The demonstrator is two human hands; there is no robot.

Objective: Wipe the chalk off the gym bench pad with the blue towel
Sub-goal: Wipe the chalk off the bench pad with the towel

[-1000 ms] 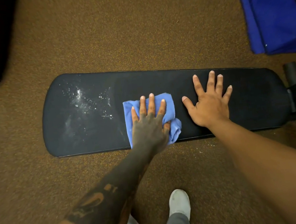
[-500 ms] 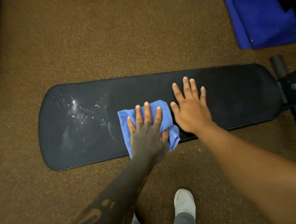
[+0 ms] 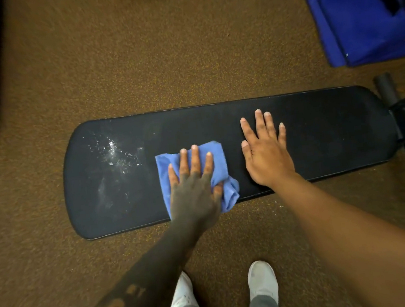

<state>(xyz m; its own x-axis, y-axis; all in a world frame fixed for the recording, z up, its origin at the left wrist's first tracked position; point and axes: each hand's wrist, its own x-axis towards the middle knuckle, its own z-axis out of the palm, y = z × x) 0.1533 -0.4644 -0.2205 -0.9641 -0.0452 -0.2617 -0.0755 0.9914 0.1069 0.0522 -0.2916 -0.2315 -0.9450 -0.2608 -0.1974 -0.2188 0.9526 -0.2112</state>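
The chalk [image 3: 114, 155] lies scattered white over the left part of the black bench pad [image 3: 318, 126], just beside my blue towel [image 3: 217, 153], which sits bunched at the pad's middle near the front edge. My left hand [image 3: 192, 192] presses flat on the towel, fingers spread, clamping nothing; my right hand [image 3: 266, 155] rests open on bare pad. If I sweep left carelessly, I'd likely smear the powder or push it onto the brown carpet [image 3: 136, 60]; the loose fold under my thumb could slip free.

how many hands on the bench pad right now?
2. The left hand presses flat on the blue towel mid-pad; the right hand lies flat on the bare bench pad just right of it.
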